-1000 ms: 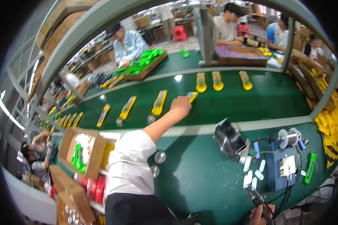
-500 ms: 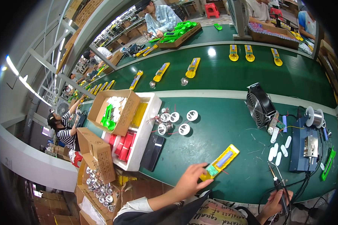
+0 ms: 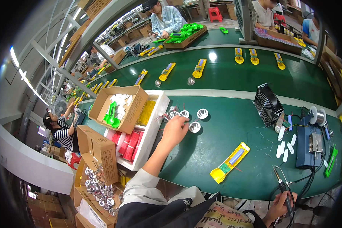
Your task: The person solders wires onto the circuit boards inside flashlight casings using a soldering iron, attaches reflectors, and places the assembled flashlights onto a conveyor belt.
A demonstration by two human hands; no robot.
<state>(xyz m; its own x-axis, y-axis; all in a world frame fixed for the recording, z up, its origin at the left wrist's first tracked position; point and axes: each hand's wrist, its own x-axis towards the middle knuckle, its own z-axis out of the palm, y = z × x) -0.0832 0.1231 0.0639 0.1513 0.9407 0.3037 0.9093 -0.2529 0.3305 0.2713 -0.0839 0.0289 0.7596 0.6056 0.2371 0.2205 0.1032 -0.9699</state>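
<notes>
My left hand (image 3: 174,132) reaches over a cluster of round silver reflector cups (image 3: 194,127) with thin red wires. Its fingers bend down beside the cups; the fingertips are partly hidden, so I cannot tell if one is gripped. At the lower right, my right hand (image 3: 279,206) is closed around the black handle of a soldering iron (image 3: 283,189), its tip pointing up and away from me. Between the hands lies a yellow plastic housing (image 3: 216,175), untouched, with a purple-blue cylindrical cell (image 3: 237,155), a small green circuit board (image 3: 225,168) and a red wire.
Left stands a white foam box (image 3: 162,102) with red and yellow wires, under a carton (image 3: 135,114) of white and green parts. Right are a black fan (image 3: 268,105), white oval pieces (image 3: 285,155), a blue soldering unit (image 3: 303,146) and a solder spool (image 3: 317,116). Beyond, housings line a green belt (image 3: 220,74).
My left hand has left the yellow housing and moved left and away to the reflector cups. The right hand keeps its hold on the soldering iron. The view has shifted slightly.
</notes>
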